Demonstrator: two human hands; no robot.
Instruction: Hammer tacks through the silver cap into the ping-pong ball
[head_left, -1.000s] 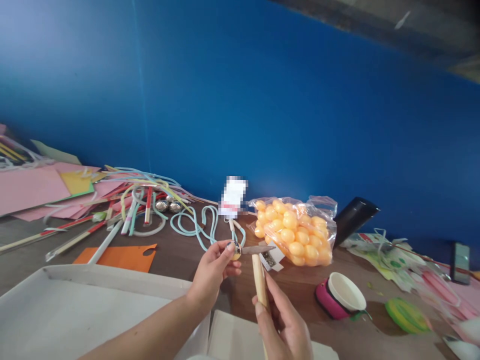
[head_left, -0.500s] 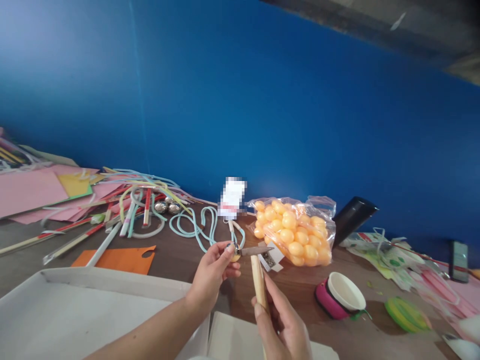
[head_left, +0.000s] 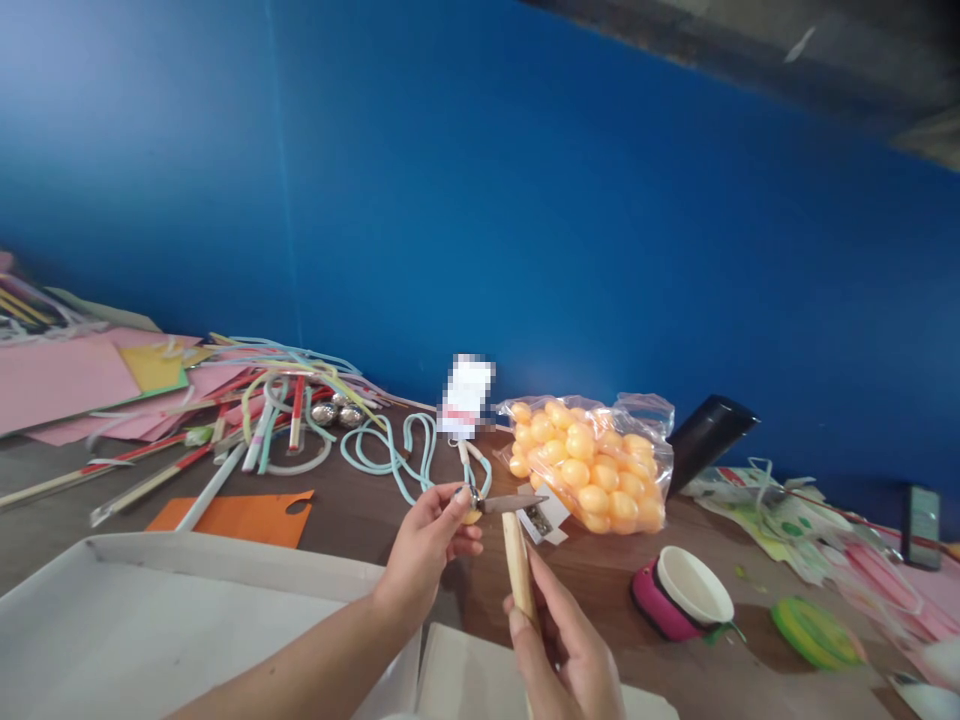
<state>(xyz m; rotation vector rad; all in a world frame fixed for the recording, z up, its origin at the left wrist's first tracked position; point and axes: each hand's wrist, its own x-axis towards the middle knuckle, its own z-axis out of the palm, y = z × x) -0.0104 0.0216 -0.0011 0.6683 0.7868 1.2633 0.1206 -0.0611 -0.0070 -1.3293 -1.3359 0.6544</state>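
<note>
My left hand (head_left: 427, 545) is closed in a pinch on a small orange ball (head_left: 471, 514) with a shiny metal pin on it. My right hand (head_left: 566, 650) grips the wooden handle of a small hammer (head_left: 516, 560). The hammer's metal head points left and touches the pin at the ball. Both hands are raised just above the brown table (head_left: 600, 570), near a clear bag of orange balls (head_left: 592, 465).
A white tray (head_left: 187, 610) lies at the front left. Straws and cords (head_left: 300, 410), pink and orange paper sheets (head_left: 67, 380) cover the left. A pink-and-white cup (head_left: 686, 595), a green disc (head_left: 814, 630), a black cylinder (head_left: 709, 430) and a phone (head_left: 921, 525) sit on the right.
None of note: the hands keep the same hold, with the hammer head still against the pin; only the camera shifts slightly.
</note>
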